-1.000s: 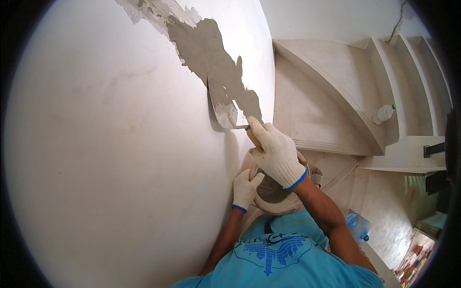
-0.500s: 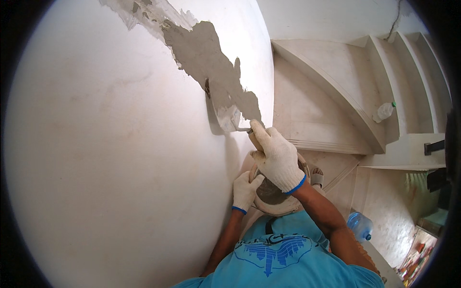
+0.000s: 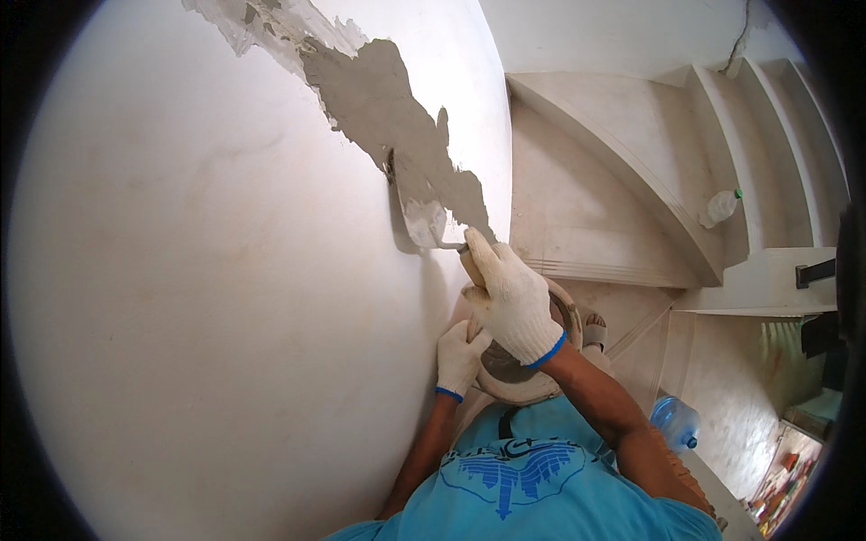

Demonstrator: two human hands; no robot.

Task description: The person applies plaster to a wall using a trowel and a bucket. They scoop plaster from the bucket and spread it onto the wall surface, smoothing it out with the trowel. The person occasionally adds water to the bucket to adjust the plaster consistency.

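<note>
My right hand (image 3: 510, 302), in a cream knit glove with a blue cuff, grips the handle of a metal trowel (image 3: 419, 212), whose blade lies against the white wall (image 3: 234, 270) at the lower left edge of a long grey mortar patch (image 3: 379, 99). Below it, my left hand (image 3: 460, 361), gloved the same way, holds the rim of a round bucket (image 3: 528, 389) with grey material inside, partly hidden behind my right hand.
Pale winder stairs (image 3: 595, 171) rise at the right, with a clear plastic bottle (image 3: 720, 207) on a tread. A large blue water jug (image 3: 675, 419) is beside my right arm. My sandalled foot (image 3: 594, 334) shows by the bucket. A dark railing bracket (image 3: 816, 275) sits at far right.
Over the last second the trowel and my right hand have shifted slightly downward along the patch. My left hand stays on the bucket.
</note>
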